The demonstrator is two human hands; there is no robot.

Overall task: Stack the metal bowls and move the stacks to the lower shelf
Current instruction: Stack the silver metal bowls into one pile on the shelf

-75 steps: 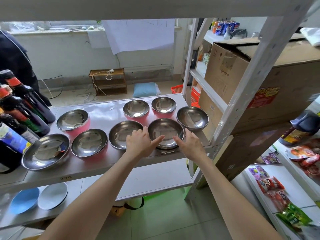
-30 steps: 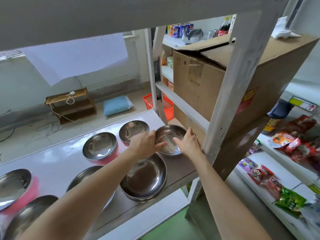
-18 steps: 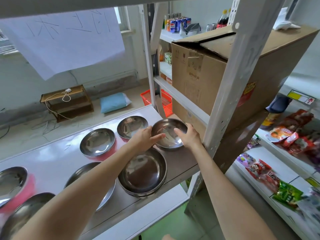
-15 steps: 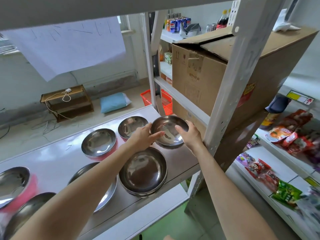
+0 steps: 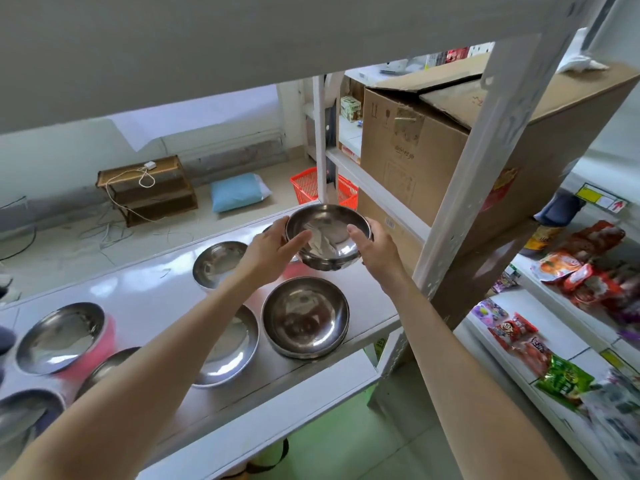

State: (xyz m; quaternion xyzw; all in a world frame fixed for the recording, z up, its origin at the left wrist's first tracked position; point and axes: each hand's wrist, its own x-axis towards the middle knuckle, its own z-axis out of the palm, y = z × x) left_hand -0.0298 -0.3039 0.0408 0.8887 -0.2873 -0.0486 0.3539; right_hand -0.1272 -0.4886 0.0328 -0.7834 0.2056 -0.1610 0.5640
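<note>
A metal bowl (image 5: 327, 237) hangs in the air above the right end of the shelf (image 5: 145, 299), tilted a little toward me. My left hand (image 5: 273, 251) grips its left rim and my right hand (image 5: 375, 252) grips its right rim. Directly below it a stack of metal bowls (image 5: 304, 317) rests near the shelf's front edge. Several more single bowls lie on the shelf: one behind my left hand (image 5: 218, 263), one under my left forearm (image 5: 228, 348), and one at the far left (image 5: 59, 339). The lower shelf (image 5: 270, 420) shows beneath.
A white upright post (image 5: 474, 188) stands just right of my right hand. Behind it sits a large cardboard box (image 5: 450, 140). Snack packets (image 5: 561, 379) fill the shelves at right. A red basket (image 5: 311, 185) and a blue cushion (image 5: 239, 192) lie on the floor beyond.
Both hands moved from the front stack to the right rear bowl, gripped it and lifted it off the shelf. It has since risen higher and come over the stack.
</note>
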